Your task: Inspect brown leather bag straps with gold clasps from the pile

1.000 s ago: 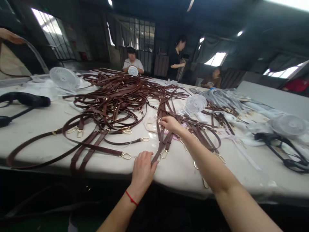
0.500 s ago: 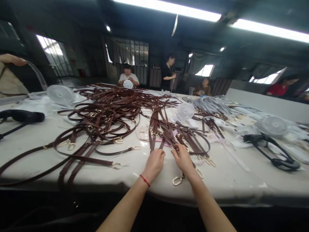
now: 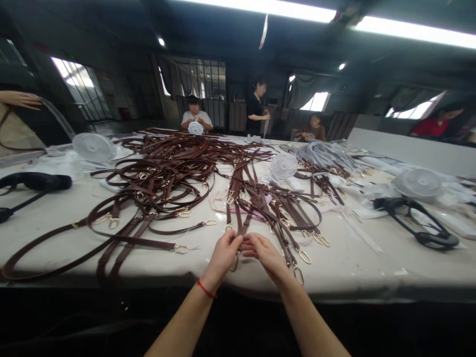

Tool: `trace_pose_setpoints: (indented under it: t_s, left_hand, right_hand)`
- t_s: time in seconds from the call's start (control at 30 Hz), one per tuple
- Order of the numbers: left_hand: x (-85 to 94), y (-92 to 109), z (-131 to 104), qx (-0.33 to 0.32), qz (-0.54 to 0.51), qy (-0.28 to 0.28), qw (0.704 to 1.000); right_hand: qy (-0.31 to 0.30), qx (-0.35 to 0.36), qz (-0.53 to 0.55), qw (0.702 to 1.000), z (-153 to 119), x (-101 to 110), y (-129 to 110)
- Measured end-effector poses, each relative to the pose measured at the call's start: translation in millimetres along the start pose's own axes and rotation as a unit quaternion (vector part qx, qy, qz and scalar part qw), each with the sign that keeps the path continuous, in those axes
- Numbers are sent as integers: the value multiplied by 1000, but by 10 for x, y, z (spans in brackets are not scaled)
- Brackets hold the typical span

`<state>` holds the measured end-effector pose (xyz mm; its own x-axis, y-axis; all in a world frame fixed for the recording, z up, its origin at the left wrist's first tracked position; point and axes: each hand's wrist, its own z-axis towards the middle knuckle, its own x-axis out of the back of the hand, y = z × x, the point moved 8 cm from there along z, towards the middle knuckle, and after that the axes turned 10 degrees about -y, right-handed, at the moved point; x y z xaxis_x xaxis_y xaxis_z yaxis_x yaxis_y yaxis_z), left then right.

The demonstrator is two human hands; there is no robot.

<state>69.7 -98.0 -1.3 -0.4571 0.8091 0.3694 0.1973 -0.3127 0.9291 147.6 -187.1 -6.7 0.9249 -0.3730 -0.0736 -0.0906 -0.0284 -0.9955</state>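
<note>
Close to the front table edge, my left hand (image 3: 223, 255) is closed on the end of a brown leather strap (image 3: 243, 227), thumb and fingers pinched together. My right hand (image 3: 268, 255) meets it at the same strap end, its thumb and fingers pressed around the strap; part of the grip is hidden. An end of the strap hangs just below the left fingers. Beyond both hands lies a bundle of brown straps (image 3: 256, 191) with gold-coloured metal clasps. Beside my right hand, a gold clasp (image 3: 298, 274) on a strap end rests on the table.
A large heap of brown straps (image 3: 174, 173) covers the left middle of the table (image 3: 156, 260). White fans (image 3: 283, 166) stand among the straps. Black frames lie at the left (image 3: 40, 182) and right (image 3: 416, 223). Grey-wrapped straps (image 3: 327, 157) lie farther back. Several people are around the table.
My right hand has moved left and toward me, away from the right-hand straps, and joined my left hand at one strap end. The clasped ends beside it have shifted.
</note>
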Motion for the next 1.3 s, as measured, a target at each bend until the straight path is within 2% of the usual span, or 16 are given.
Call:
trace_pose_setpoints:
  t_s: [0.07, 0.17, 0.27, 0.33, 0.4, 0.47, 0.53, 0.67, 0.73, 0.83, 0.93, 0.97, 1.03, 1.13, 1.23, 1.3]
  left_hand:
    - [-223, 113, -292, -51, -137, -86, 986]
    - [-461, 168, -657, -67, -144, -190, 969]
    - [-422, -63, -710, 12, -122, -155, 980]
    - [-274, -203, -567, 45, -109, -83, 990]
    - [-52, -218, -302, 33, -15, 8, 999]
    - [203, -135, 20, 25, 153, 118, 981]
    - [379, -123, 367, 59, 216, 178, 958]
    - [513, -183, 920, 128, 264, 187, 938]
    - [545, -215, 1051, 145, 273, 171, 935]
    - [639, -233, 1070, 167, 271, 137, 938]
    - [737, -111, 884, 161, 267, 130, 941]
    - [729, -42, 773, 152, 269, 134, 942]
    - [597, 105, 479, 125, 271, 140, 944]
    - [101, 317, -92, 21, 247, 101, 963]
    - [-470, 414, -690, -97, 205, -19, 974]
    - [-686, 371, -968, -135, 140, -112, 974]
  right_hand:
    - [-18, 8, 33, 999, -204, -129, 8]
    - [-23, 8, 44, 999, -486, -217, 97]
    - [4, -28, 107, 994, -665, -155, 301]
    - [33, -43, 114, 992, -725, -40, 345]
    - [37, -32, 83, 995, -720, 77, 207]
    - [35, 10, 34, 999, -641, 202, -124]
    - [47, 76, -19, 996, -490, 350, -575]
    - [72, 168, -135, 974, -14, 650, -1299]
    - [107, 144, -245, 953, 217, 838, -1396]
    - [179, 95, -370, 907, 343, 1105, -1305]
    - [226, 104, -398, 883, 214, 1109, -1102]
    - [213, 111, -390, 889, 168, 1019, -1010]
    - [136, 112, -308, 935, 109, 742, -769]
    - [6, 60, -71, 996, 3, 266, -357]
    - [14, 10, 64, 998, -241, 72, -53]
    - [40, -15, 110, 993, -467, 77, 108]
